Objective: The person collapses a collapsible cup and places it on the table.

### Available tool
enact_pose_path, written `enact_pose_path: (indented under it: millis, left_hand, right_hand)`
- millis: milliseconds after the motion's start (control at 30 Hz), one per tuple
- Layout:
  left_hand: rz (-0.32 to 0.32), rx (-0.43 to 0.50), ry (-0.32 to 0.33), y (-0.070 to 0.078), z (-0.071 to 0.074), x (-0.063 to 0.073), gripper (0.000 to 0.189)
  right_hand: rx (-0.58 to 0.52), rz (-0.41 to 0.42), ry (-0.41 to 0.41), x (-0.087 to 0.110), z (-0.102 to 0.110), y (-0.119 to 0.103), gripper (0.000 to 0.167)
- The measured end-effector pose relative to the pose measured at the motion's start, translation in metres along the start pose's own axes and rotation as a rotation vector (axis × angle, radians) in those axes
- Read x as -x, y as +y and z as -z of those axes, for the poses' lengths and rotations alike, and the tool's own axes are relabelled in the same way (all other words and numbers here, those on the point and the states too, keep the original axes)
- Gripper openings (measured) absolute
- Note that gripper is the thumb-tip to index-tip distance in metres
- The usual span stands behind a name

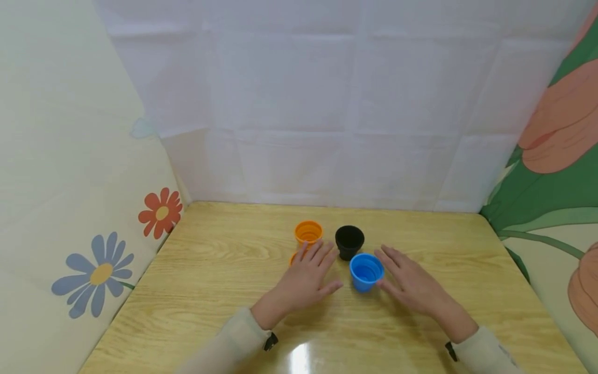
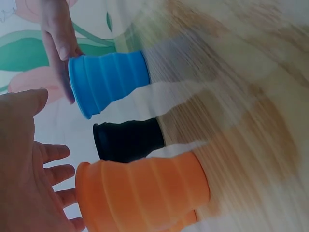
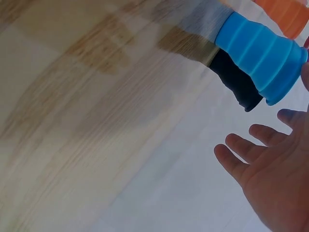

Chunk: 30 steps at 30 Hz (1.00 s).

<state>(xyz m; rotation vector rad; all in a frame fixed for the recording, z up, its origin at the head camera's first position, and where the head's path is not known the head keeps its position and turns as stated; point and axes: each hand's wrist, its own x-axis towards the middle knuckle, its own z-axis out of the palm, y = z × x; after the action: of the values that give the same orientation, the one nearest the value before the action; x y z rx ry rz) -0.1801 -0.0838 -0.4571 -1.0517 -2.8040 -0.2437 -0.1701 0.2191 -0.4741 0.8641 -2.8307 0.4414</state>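
Note:
Four-sided no more than a loose cluster, ribbed cups stand upright on the wooden table. The blue cup (image 1: 366,270) is nearest on the right, and the black cup (image 1: 349,242) stands just behind it. One orange cup (image 1: 308,232) is at the back left; a second orange cup (image 2: 145,191) in front of it is mostly covered by my left hand (image 1: 306,283) in the head view. That hand hovers over the near orange cup with fingers spread. My right hand (image 1: 413,283) is beside the blue cup's right side, fingers extended, thumb close to its rim; contact is unclear.
The wooden table (image 1: 210,291) ends at a white cloth backdrop (image 1: 289,104). Flower-printed cloth walls (image 1: 84,171) border it on the left and right. A bright light reflection shows near the front edge.

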Motion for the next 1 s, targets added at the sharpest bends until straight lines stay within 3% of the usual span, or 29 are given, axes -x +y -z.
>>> enact_pose_path:
  millis: [167, 433, 1000]
  left_hand:
    - [-0.001, -0.020, -0.025, 0.008, -0.002, -0.004, 0.069]
    - [-0.048, -0.080, -0.004, 0.019, -0.005, -0.011, 0.069]
    - [-0.076, -0.134, -0.072, 0.032, -0.013, -0.018, 0.068]
  right_hand:
    - [-0.005, 0.009, -0.013, 0.001, -0.001, -0.002, 0.070]
    - [0.003, 0.028, -0.008, 0.002, -0.003, -0.005, 0.071]
    - [0.062, 0.097, 0.021, 0.003, -0.007, -0.009, 0.072]
